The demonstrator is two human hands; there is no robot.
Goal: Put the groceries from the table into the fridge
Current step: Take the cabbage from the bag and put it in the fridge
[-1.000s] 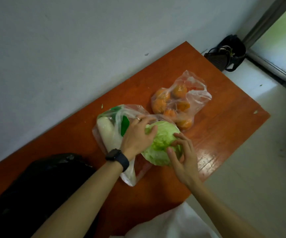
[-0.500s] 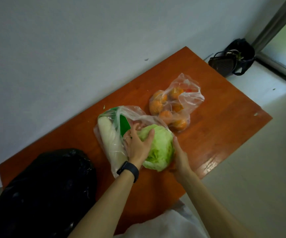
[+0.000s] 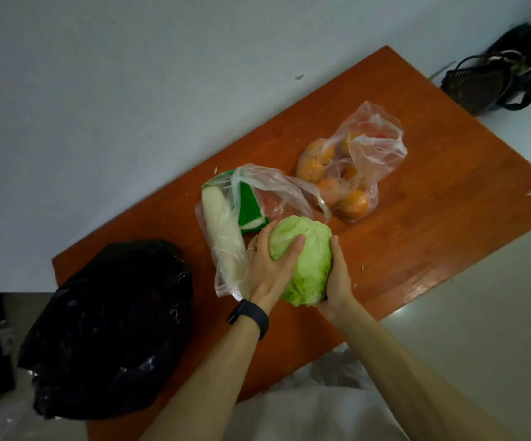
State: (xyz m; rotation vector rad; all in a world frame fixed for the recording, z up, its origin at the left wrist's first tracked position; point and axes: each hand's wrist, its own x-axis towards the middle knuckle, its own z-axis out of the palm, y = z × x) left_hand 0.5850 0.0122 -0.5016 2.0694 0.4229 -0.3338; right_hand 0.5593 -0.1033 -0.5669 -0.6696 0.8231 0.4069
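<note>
Crinkly round cabbage (image 3: 310, 249), perhaps lettuce, clamped in left hand (image 3: 269, 268) and right hand (image 3: 337, 281) grip, wooden table (image 3: 432, 192)

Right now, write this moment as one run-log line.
left hand: holds cabbage | right hand: holds cabbage | bag of oranges: on table

Right side: I see bare table (image 3: 455, 198) beyond the orange bag (image 3: 369, 154).
Left side: black bag (image 3: 108, 329) and radish bag (image 3: 226, 246) block my path.
Far edge: wall (image 3: 98, 106) closes it.
</note>
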